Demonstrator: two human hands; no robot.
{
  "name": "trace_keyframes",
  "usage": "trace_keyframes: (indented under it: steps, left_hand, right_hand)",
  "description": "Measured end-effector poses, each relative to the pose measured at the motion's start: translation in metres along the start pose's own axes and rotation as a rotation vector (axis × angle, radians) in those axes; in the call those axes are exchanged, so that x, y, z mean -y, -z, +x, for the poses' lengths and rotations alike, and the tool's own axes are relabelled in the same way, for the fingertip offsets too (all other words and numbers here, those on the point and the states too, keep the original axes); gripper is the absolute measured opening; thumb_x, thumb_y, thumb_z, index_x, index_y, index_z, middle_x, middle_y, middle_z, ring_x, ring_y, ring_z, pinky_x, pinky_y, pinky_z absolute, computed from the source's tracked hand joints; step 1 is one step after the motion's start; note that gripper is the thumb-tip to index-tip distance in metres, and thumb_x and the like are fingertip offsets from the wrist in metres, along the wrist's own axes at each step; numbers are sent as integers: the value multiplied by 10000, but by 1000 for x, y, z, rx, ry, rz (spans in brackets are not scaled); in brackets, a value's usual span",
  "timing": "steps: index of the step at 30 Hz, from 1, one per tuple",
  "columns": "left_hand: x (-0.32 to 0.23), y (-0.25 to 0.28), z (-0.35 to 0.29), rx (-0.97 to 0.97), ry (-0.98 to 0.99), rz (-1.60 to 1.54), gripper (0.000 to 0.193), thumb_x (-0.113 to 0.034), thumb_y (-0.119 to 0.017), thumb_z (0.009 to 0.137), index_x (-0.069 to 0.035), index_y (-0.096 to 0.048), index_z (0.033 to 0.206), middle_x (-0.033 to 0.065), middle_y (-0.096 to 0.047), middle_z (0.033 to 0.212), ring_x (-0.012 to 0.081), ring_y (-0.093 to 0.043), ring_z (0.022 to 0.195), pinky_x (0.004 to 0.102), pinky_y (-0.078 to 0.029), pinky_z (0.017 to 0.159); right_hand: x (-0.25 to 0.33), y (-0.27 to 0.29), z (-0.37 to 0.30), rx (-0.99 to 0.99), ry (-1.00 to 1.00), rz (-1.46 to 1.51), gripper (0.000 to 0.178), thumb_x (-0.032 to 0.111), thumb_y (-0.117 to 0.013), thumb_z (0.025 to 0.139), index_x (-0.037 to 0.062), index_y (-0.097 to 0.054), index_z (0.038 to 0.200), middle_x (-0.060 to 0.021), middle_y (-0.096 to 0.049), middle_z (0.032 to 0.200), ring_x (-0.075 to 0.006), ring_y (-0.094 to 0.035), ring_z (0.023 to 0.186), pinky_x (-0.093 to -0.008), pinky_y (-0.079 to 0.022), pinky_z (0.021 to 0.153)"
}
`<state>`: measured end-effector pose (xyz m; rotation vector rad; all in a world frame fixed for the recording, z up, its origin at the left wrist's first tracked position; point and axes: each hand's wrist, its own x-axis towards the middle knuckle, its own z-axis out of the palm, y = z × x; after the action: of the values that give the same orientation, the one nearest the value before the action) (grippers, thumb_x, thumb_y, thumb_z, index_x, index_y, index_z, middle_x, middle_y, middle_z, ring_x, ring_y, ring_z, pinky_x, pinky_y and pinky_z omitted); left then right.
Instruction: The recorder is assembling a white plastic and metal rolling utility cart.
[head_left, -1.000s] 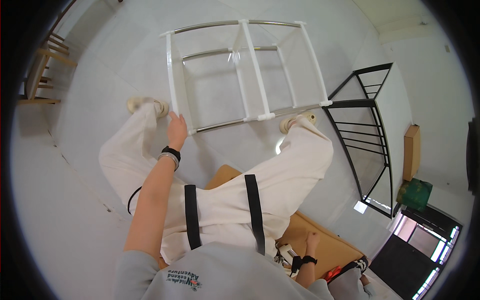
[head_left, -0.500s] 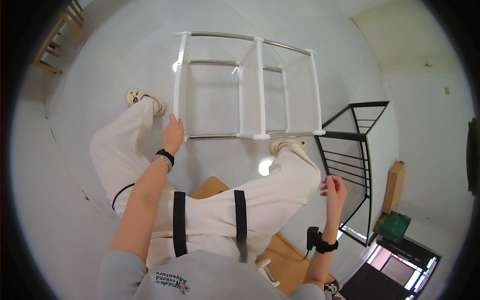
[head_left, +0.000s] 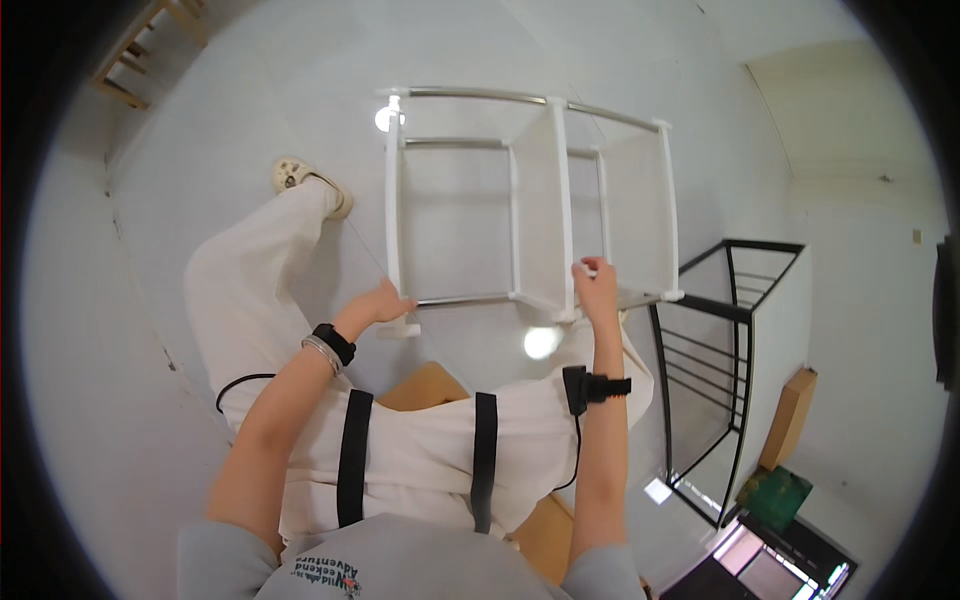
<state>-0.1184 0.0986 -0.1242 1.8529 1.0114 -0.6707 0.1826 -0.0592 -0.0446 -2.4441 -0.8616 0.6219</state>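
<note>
A white shelf rack with shiny metal tubes (head_left: 566,200) lies on its side on the floor in front of me. My left hand (head_left: 378,305) is closed at its near left corner, where a metal tube meets the white end panel. Just below that hand shows a short white piece (head_left: 400,331); whether it is joined to the rack I cannot tell. My right hand (head_left: 596,285) is over the near edge of the middle panel, fingers pinched on a small white piece (head_left: 585,269) whose kind is too small to make out.
Right of the rack stands a black metal frame (head_left: 740,315), with a cardboard box (head_left: 788,418) and a green box (head_left: 775,498) beyond it. A wooden piece of furniture (head_left: 140,50) is at the far left. Under me is a brown seat (head_left: 425,388).
My right hand has moved left and forward from beside my knee to the rack's middle panel. My left hand has shifted to the near corner. The whole view has shifted a little.
</note>
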Motion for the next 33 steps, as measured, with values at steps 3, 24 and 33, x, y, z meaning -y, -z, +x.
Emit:
trace_keyframes:
  steps: [3, 24, 33]
  left_hand:
    - [-5, 1, -3, -157, 102, -101, 638, -303, -552, 783, 171, -270, 1105, 348, -529, 975, 440, -539, 927, 456, -436, 806]
    - [77, 183, 79, -465, -58, 406, 658, -159, -677, 682, 95, -312, 1167, 293, -486, 1078, 346, -555, 939, 405, -466, 785]
    - [-146, 35, 54, -384, -548, 415, 710, -207, -673, 700, 76, -298, 1232, 233, -437, 1143, 341, -458, 1047, 427, -413, 851]
  right_hand:
    - [-45, 8, 6, -181, -122, 50, 368, 233, -607, 730, -12, -523, 991, -202, -468, 994, -279, -488, 848, -359, -398, 808]
    - [-123, -11, 40, -216, -949, 1149, 395, 227, -571, 771, 63, -436, 1104, -163, -369, 1107, -267, -444, 1026, -482, -352, 892]
    - [-154, -32, 62, -515, -1012, 1398, 188, 129, -436, 852, -21, -413, 962, -151, -511, 850, -288, -545, 803, -447, -475, 751]
